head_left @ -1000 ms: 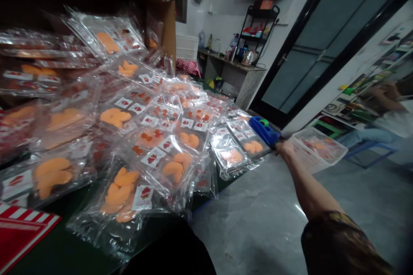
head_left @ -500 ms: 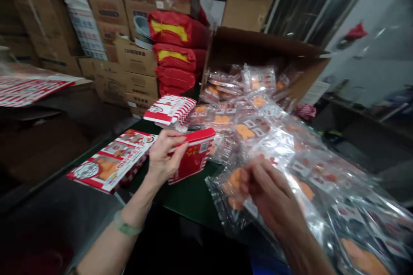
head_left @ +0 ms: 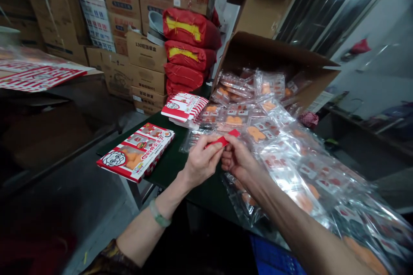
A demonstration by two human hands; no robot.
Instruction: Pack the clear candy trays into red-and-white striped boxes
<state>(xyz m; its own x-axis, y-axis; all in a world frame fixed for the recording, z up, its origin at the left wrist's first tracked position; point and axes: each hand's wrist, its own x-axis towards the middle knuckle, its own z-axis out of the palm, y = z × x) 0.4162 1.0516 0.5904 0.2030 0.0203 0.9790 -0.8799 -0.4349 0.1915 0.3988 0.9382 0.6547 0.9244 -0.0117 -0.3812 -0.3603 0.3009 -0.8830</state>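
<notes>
My left hand (head_left: 201, 161) is closed on the red box (head_left: 222, 140), which is turned nearly edge-on so that only a narrow red strip shows; the rest is hidden behind my fingers. My right hand (head_left: 240, 159) meets it there, thumb and curled fingers pinching the right end of the box. To the left lies a red-and-white printed box (head_left: 153, 150) with an orange item and pictures on its front. Behind my hands a small stack of similar boxes (head_left: 183, 106) rests on the green table (head_left: 171, 171). Clear packs with orange pieces (head_left: 256, 134) spread right of my hands.
A large open carton (head_left: 274, 47) at the back spills clear packs onto the table. Red bags with yellow bands (head_left: 190, 29) and brown cartons (head_left: 146, 53) are stacked behind. At far left are striped flat boxes (head_left: 41, 75). A blue crate (head_left: 271, 258) stands below.
My right hand has moved from over the clear packs to the red box and closed on its end. The box has been turned from showing its broad face to nearly edge-on.
</notes>
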